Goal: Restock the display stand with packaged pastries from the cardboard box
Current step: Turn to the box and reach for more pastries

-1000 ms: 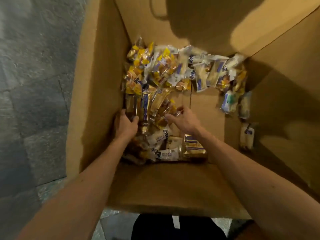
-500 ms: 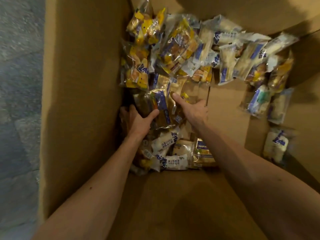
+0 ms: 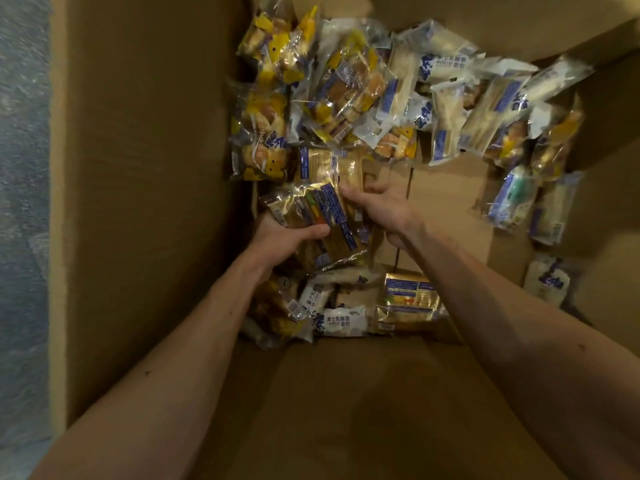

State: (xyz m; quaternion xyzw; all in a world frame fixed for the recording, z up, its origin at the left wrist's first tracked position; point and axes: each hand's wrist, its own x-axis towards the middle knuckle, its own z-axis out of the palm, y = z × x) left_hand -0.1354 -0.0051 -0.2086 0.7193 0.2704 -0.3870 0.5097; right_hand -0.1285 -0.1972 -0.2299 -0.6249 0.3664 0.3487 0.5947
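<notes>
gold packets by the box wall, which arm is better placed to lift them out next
Left. The left grip already wraps the bundle of gold packets, with its thumb across the front. The right grip only touches the bundle's far edge with its fingertips.

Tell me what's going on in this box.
A person is reaching down into a deep cardboard box with both bare arms. The left hand grips a bundle of gold-and-blue pastry packets. The right hand has its fingers on the far edge of that bundle, though whether it actually grips is unclear. Many loose packets lie across the box bottom. No display stand is in view.
</notes>
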